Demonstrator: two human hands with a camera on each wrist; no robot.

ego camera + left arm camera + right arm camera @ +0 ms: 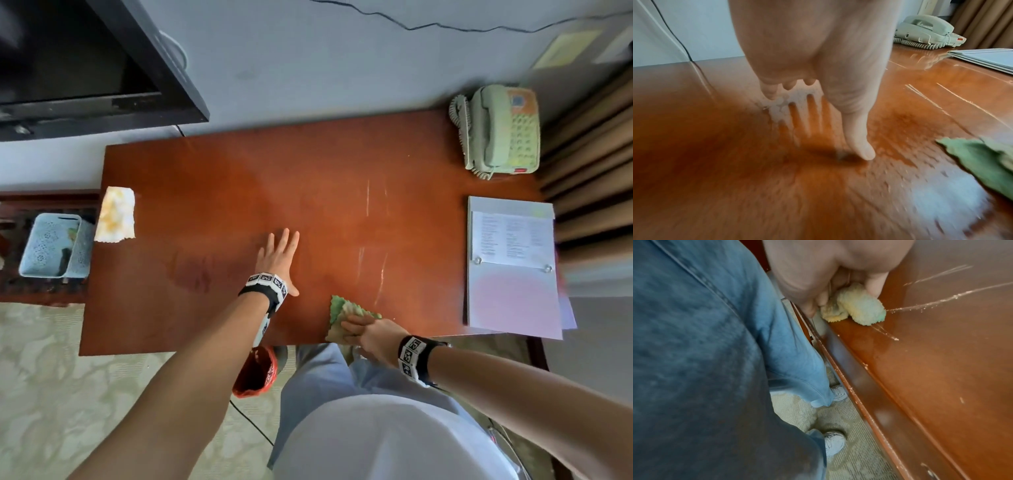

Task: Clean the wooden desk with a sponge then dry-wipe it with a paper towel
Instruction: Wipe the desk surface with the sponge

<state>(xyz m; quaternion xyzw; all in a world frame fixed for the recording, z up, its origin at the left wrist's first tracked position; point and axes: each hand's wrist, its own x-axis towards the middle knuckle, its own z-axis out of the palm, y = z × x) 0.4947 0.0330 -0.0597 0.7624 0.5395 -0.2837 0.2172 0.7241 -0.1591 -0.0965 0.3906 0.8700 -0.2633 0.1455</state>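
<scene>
The reddish wooden desk (212, 185) fills the head view, with wet streaks on its right half. My right hand (368, 334) grips a green and yellow sponge (342, 310) at the desk's front edge; in the right wrist view the fingers curl round the sponge (857, 308) right at the edge (849, 369). My left hand (279, 258) lies flat on the desk's middle, fingers straight and spread, holding nothing; the left wrist view shows its thumb (859, 142) touching the wood beside the sponge (982, 159). A folded paper towel (115, 215) with yellow marks lies at the desk's left edge.
A pale green telephone (500, 132) stands at the back right corner and a grey folder with a printed sheet (512, 263) lies along the right side. A black screen (85, 61) hangs at the back left. A blue basket (54, 246) sits left of the desk; a red bin (257, 371) stands below the front edge.
</scene>
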